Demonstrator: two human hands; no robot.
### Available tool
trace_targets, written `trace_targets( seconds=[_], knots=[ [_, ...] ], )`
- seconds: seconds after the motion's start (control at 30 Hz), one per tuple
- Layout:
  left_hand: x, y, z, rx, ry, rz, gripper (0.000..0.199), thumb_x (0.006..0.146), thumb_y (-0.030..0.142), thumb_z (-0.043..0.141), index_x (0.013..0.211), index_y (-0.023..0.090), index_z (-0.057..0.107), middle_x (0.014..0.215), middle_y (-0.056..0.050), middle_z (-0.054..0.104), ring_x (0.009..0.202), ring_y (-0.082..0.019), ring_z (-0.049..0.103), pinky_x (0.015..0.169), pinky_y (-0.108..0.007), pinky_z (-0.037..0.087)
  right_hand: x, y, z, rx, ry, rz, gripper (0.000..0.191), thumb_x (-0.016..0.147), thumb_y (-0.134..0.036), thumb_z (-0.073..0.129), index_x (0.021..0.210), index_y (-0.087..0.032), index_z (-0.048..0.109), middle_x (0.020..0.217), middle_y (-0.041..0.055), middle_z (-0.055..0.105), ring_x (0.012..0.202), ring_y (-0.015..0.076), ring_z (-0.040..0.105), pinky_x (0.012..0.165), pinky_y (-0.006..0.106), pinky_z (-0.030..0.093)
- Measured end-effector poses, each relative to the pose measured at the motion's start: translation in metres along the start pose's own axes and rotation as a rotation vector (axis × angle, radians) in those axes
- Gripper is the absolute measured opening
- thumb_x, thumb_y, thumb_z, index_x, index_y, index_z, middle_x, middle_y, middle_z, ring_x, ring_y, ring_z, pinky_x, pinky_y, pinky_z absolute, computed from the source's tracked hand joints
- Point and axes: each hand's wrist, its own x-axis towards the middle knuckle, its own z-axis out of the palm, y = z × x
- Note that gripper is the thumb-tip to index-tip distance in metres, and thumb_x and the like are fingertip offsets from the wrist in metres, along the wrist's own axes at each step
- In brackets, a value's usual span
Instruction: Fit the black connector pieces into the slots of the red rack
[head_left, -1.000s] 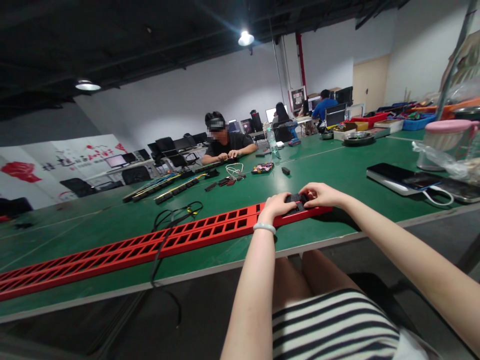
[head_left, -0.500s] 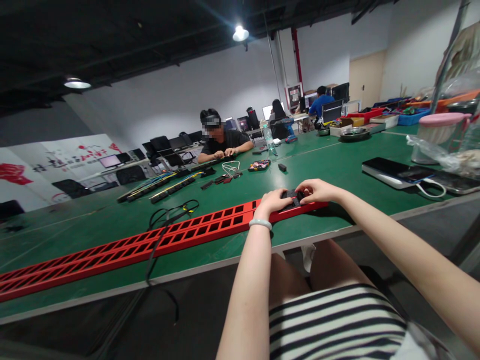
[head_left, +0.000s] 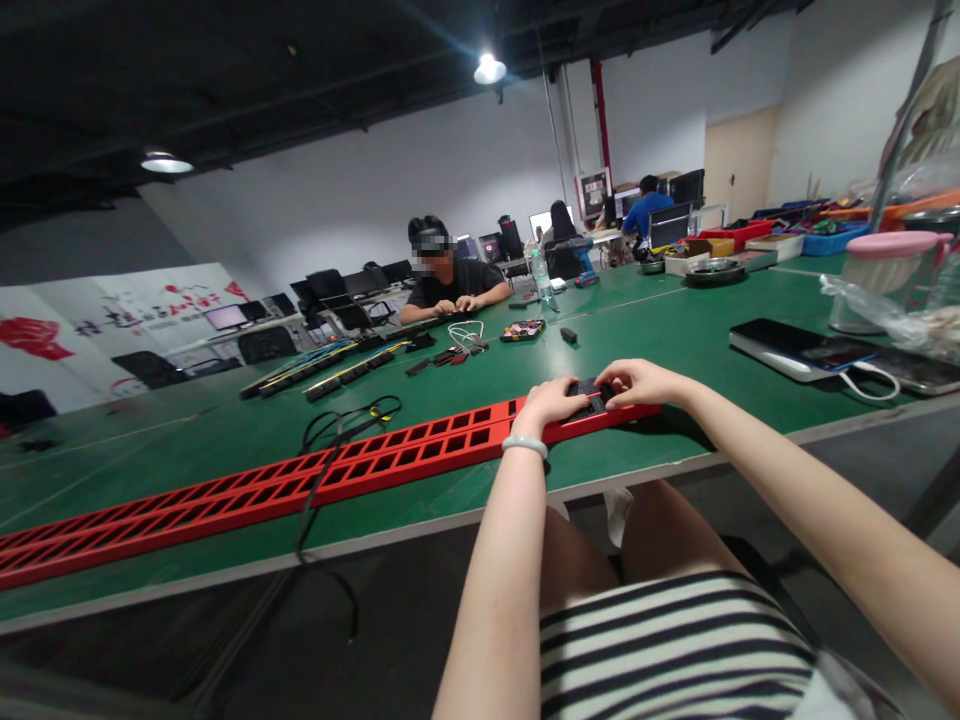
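Note:
A long red slotted frame [head_left: 405, 450] lies along the front edge of the green table. At its right end sit small black parts [head_left: 592, 393], partly covered by my fingers; their exact kind is too small to tell. My left hand [head_left: 553, 403], with a pale bangle at the wrist, is closed at the left side of these parts. From the right, my right hand [head_left: 637, 382] bends its thumb and fingers onto the same black parts. A black strap [head_left: 319, 480] crosses the red frame further left and hangs over the table edge.
Across the table a co-worker [head_left: 450, 285] handles a dark strip. Black strips with wires [head_left: 356, 370], a small tray of parts [head_left: 523, 330] and a black block [head_left: 568, 336] lie beyond the frame. At right are a phone on a white power bank [head_left: 787, 345] and a pink-lidded jar [head_left: 885, 280].
The view has shifted slightly, so everything appears a little further right. Both hands stay at the black parts on the red frame, with hardly any visible finger movement.

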Motion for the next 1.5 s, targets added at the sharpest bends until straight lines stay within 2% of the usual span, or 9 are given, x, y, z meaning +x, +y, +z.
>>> trace_targets(
  seconds=[0.23, 0.43, 0.67, 1.27, 1.5],
  knots=[
    [0.0009, -0.0007, 0.0021, 0.002, -0.003, -0.001, 0.051, 0.072, 0.057, 0.038, 0.115, 0.030, 0.046, 0.116, 0.000, 0.053, 0.100, -0.021, 0.052, 0.082, -0.028, 0.039, 0.0009, 0.0032, 0.0005, -0.049, -0.012, 0.007, 0.047, 0.058, -0.036, 0.065, 0.100, -0.014, 0.060, 0.071, 0.0008, 0.053, 0.062, 0.0118, 0.046, 0.055, 0.023, 0.037],
    [0.0001, -0.0005, 0.0021, 0.002, 0.007, -0.010, 0.052, 0.072, 0.058, 0.038, 0.115, 0.029, 0.046, 0.117, 0.000, 0.053, 0.101, -0.021, 0.052, 0.083, -0.029, 0.039, 0.0007, -0.0004, -0.0005, -0.094, 0.011, -0.019, 0.046, 0.056, -0.037, 0.067, 0.097, -0.016, 0.063, 0.083, 0.0031, 0.053, 0.066, 0.0119, 0.048, 0.060, 0.024, 0.039],
    [-0.0011, 0.0008, 0.0004, 0.011, 0.001, -0.005, 0.050, 0.073, 0.057, 0.038, 0.114, 0.029, 0.047, 0.116, 0.000, 0.054, 0.100, -0.020, 0.052, 0.084, -0.027, 0.038, -0.0002, -0.0014, -0.0004, -0.076, 0.004, -0.021, 0.047, 0.059, -0.039, 0.064, 0.101, -0.016, 0.062, 0.080, 0.0026, 0.052, 0.067, 0.0126, 0.048, 0.060, 0.024, 0.040],
    [-0.0001, 0.0005, 0.0004, 0.001, -0.018, -0.016, 0.052, 0.072, 0.058, 0.038, 0.115, 0.029, 0.046, 0.116, -0.001, 0.054, 0.101, -0.021, 0.052, 0.083, -0.028, 0.039, 0.0001, -0.0038, -0.0002, -0.182, -0.041, -0.067, 0.047, 0.060, -0.040, 0.065, 0.100, -0.016, 0.062, 0.088, 0.0049, 0.053, 0.066, 0.0125, 0.048, 0.059, 0.024, 0.039],
    [-0.0003, -0.0005, 0.0003, 0.000, -0.014, -0.009, 0.054, 0.072, 0.060, 0.036, 0.115, 0.029, 0.045, 0.115, -0.001, 0.054, 0.100, -0.021, 0.052, 0.082, -0.028, 0.039, -0.0015, -0.0051, -0.0011, -0.171, -0.056, -0.080, 0.039, 0.069, -0.034, 0.057, 0.104, -0.018, 0.060, 0.094, 0.0061, 0.054, 0.071, 0.0132, 0.051, 0.064, 0.025, 0.040]
  ],
)
